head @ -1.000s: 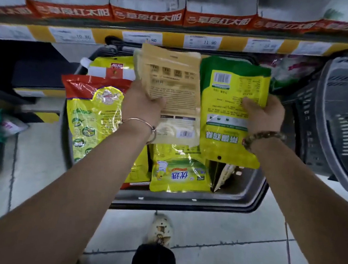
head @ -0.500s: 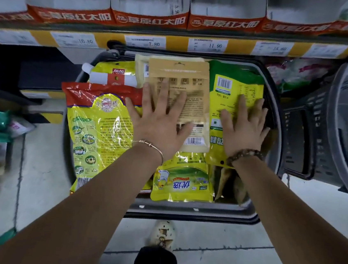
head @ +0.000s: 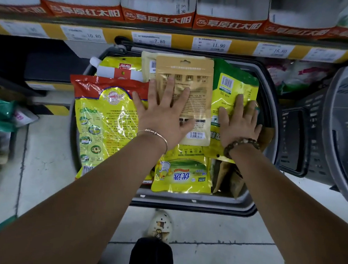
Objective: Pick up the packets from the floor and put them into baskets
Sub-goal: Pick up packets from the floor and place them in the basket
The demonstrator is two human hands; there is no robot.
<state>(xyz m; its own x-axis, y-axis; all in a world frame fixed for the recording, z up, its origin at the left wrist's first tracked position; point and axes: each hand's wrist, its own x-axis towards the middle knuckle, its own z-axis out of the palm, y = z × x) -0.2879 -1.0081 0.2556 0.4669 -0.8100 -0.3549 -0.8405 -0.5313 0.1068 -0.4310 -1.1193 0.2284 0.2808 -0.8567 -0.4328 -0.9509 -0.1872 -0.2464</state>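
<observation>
**Both hands flat on packets in the basket**

The dark basket sits under the shelf, full of packets. The big red-and-yellow packet lies along its left edge, overhanging the rim. The green packet lies in the far right corner, and the tan packet lies beside it at the far edge. The left hand presses on the tan packet and the right hand on the green one. Both have straight, spread fingers and grip nothing.
</observation>
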